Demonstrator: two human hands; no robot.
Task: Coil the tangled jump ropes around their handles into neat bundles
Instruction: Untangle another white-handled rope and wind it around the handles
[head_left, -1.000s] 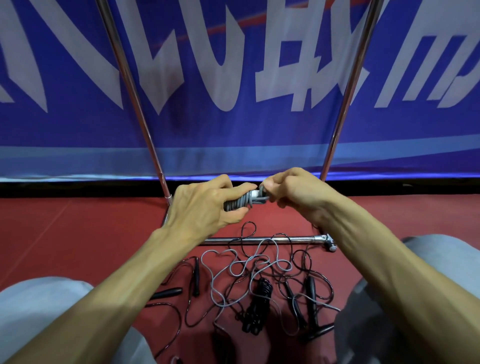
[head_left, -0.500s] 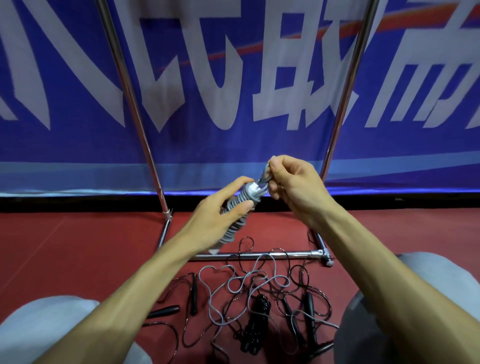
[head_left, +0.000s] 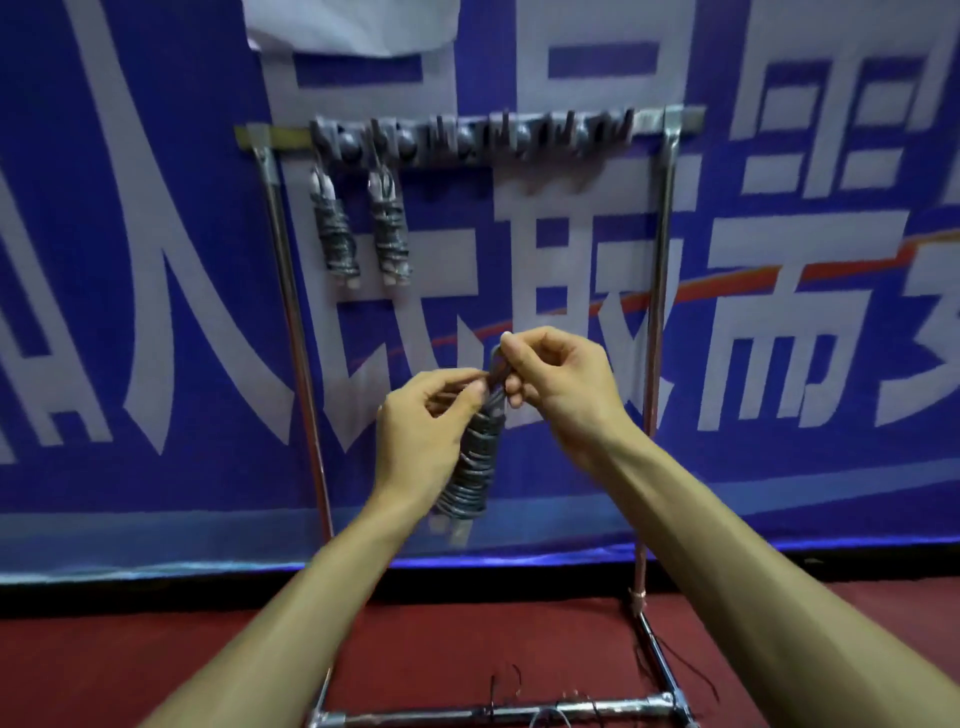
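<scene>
Left hand (head_left: 431, 421) pinches the coiled grey jump rope bundle (head_left: 474, 462); right hand (head_left: 563, 376) pinches its end loop (head_left: 496, 361). If the loop slips free, the coils may unwind.

hung bundles (head_left: 335, 228) left, hooks (head_left: 519, 140) right free

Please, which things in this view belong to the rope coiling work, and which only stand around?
Belong to the work: left hand, right hand, the grey rope bundle they both hold, two coiled bundles hanging on the metal rack.
Only around: blue banner, red floor.
</scene>
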